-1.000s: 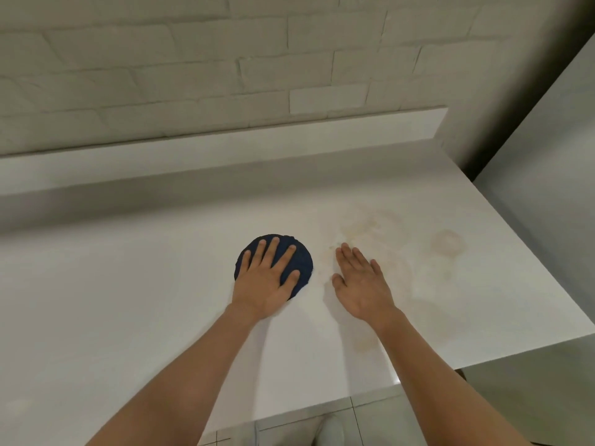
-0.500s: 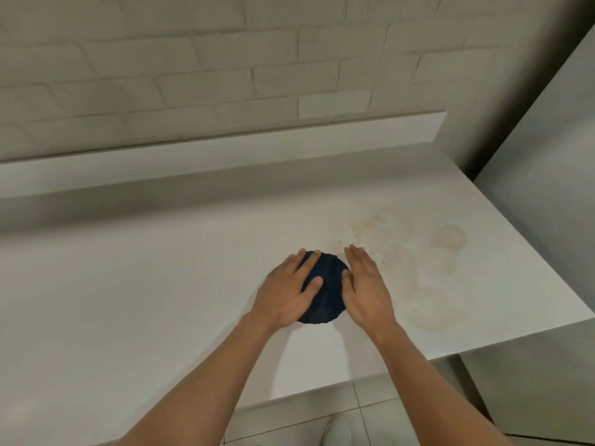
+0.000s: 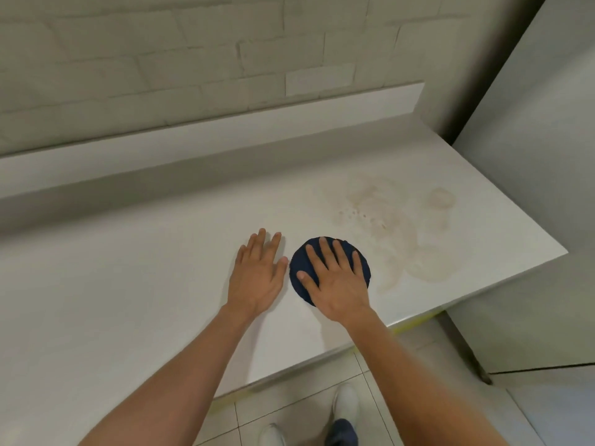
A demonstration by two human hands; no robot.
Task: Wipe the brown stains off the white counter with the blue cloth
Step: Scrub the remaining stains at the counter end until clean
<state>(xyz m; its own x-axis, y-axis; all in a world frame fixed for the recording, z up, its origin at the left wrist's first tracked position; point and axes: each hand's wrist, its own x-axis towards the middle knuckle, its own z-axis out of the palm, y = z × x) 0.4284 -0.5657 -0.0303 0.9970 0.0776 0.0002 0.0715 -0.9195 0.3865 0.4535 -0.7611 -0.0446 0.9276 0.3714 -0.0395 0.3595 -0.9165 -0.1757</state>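
Note:
The round dark blue cloth [image 3: 301, 268] lies flat on the white counter [image 3: 128, 284]. My right hand [image 3: 335, 278] presses on it with straight, spread fingers and covers most of it. My left hand [image 3: 257, 275] rests flat on the bare counter just left of the cloth, fingers straight. Pale brown stains [image 3: 386, 226] spread over the counter to the right of the cloth and beyond it, reaching toward the right front corner, with a small ring-shaped stain [image 3: 439, 197] farther right.
A raised white ledge [image 3: 225, 136] runs along the back under a white brick wall. The counter ends at a corner on the right [image 3: 560, 251], beside a grey panel [image 3: 547, 188]. Tiled floor and my shoes [image 3: 346, 402] show below the front edge.
The cloth passed from under my left hand to under my right hand and slid right, closer to the stains. My left hand now lies on the bare counter.

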